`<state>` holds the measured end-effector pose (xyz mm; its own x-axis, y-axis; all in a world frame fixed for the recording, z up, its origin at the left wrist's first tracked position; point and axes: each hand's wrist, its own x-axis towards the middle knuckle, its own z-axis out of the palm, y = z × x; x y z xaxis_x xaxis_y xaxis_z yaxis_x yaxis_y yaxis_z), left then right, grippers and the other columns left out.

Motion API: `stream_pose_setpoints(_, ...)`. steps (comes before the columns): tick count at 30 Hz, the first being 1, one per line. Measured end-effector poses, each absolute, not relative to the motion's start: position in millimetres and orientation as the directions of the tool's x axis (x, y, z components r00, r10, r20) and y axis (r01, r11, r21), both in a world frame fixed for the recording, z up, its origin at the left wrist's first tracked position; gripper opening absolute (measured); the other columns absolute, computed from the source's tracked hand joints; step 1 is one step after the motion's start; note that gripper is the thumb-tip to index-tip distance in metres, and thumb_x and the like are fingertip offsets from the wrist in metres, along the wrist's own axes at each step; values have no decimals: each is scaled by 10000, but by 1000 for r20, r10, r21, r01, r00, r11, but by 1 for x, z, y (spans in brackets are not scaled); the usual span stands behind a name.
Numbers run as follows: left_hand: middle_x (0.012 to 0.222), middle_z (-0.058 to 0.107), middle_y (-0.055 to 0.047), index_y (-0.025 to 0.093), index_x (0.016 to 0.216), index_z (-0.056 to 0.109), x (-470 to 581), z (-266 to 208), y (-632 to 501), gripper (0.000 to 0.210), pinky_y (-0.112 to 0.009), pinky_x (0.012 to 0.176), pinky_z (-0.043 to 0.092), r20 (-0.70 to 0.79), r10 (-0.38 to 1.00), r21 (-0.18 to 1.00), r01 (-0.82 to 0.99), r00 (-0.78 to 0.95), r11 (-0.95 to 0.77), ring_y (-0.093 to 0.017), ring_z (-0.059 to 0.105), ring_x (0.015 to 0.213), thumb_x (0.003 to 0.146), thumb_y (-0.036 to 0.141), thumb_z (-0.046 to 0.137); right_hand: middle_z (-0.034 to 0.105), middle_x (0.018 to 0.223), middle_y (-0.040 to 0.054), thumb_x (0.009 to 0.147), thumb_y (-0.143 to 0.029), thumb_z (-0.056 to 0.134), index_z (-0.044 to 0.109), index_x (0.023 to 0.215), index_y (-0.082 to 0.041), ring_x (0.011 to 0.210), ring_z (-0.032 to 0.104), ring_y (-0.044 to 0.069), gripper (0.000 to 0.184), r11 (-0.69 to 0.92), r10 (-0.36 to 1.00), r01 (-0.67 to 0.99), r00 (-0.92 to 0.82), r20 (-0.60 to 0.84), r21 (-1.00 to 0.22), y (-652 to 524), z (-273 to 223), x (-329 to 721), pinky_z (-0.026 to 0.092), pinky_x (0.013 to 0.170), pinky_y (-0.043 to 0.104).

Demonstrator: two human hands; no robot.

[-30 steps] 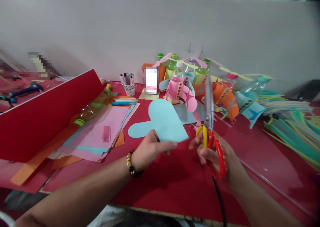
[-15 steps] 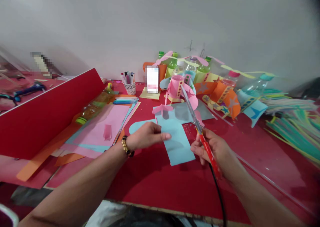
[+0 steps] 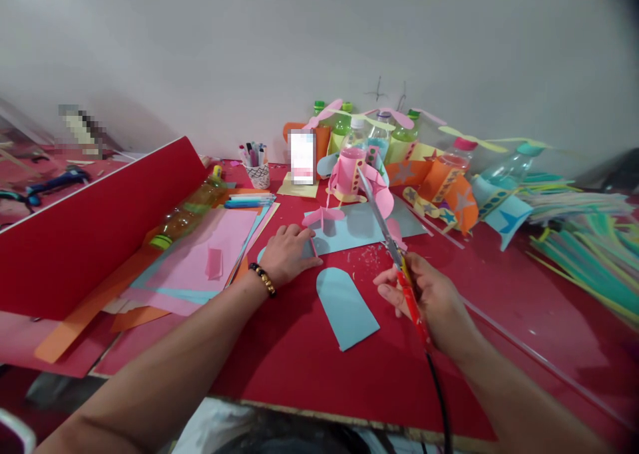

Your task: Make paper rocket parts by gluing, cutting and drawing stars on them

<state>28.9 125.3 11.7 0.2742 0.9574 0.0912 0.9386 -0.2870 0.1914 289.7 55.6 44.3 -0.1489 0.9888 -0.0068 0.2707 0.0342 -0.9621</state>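
Note:
My right hand grips red-handled scissors, with their long metal blades pointing away from me. Below and left of the blades, a light blue paper piece with one rounded end lies flat on the red table. My left hand rests palm down, thumb apart from the fingers, over another light blue paper piece that it mostly covers. Beside its fingertips stands a pink paper propeller with a thin pink stem. Just behind lies a large blue-grey sheet.
Decorated plastic bottles with paper propellers stand at the back. A phone and a pen cup are left of them. Coloured paper sheets, a lying bottle and a red board occupy the left. Plastic straws lie right.
My left hand has let go of the near light blue piece and moved left and slightly away. That piece now lies nearer me, its rounded end showing. The scissors have barely moved.

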Motion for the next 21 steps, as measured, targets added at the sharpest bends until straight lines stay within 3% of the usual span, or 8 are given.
stream_pose_setpoints(5, 1113, 634, -121, 182, 1272, 565, 31, 19, 122, 452, -388, 899, 446, 89, 942, 166, 928, 322, -333, -288, 569, 1043, 879, 405, 563, 647, 833, 19, 699, -395, 781, 533, 864, -197, 562, 543, 104, 357, 5, 989, 265, -144, -35, -964, 56, 44, 289, 467, 500, 243)
stream_pose_setpoints(9, 994, 693, -92, 187, 1104, 668, 27, 26, 121, 315, -350, 797, 479, 91, 946, 205, 923, 312, -324, -244, 643, 899, 902, 200, 426, 640, 851, 14, 753, -391, 741, 526, 863, -199, 563, 532, 92, 308, 20, 986, 261, -165, -24, -965, 57, 41, 290, 469, 520, 242)
stream_pose_setpoints(12, 948, 710, -82, 176, 950, 716, 17, 32, 123, 321, -342, 799, 484, 243, 935, 302, 896, 259, -326, -227, 652, 862, 829, 105, 427, 620, 810, 1, 758, -379, 739, 519, 858, -197, 578, 532, 95, 303, 24, 985, 270, -171, -24, -962, 57, 42, 289, 454, 524, 234)
stream_pose_setpoints(14, 878, 709, -71, 165, 873, 717, 12, 39, 124, 269, -327, 758, 493, 356, 923, 447, 840, 148, -307, -206, 645, 785, 788, 104, 469, 594, 771, -16, 740, -353, 759, 508, 841, -197, 579, 517, 90, 312, 18, 983, 267, -180, -31, -964, 57, 44, 289, 439, 525, 224)
stream_pose_setpoints(16, 761, 683, -47, 160, 830, 706, 10, 47, 122, 188, -302, 658, 497, 352, 936, 674, 692, 7, -258, -170, 612, 657, 778, 146, 526, 558, 745, -34, 727, -335, 772, 498, 837, -200, 571, 490, 79, 325, 9, 979, 234, -200, -40, -972, 57, 47, 289, 422, 523, 213)
stream_pose_setpoints(18, 706, 655, -22, 161, 815, 686, 12, 55, 118, 103, -268, 589, 496, 267, 962, 886, 408, -60, -221, -142, 587, 608, 772, 205, 604, 511, 731, -48, 734, -347, 766, 489, 851, -205, 556, 449, 67, 333, -9, 972, 182, -231, -51, -983, 57, 49, 290, 391, 499, 199)
stream_pose_setpoints(21, 721, 643, 3, 164, 767, 636, 18, 62, 112, 125, -226, 573, 511, 206, 978, 978, -18, -45, -207, -113, 589, 629, 715, 228, 730, 451, 738, -54, 782, -421, 716, 467, 861, -214, 526, 362, 50, 334, -35, 960, 118, -272, -66, -992, 57, 51, 293, 309, 445, 183)
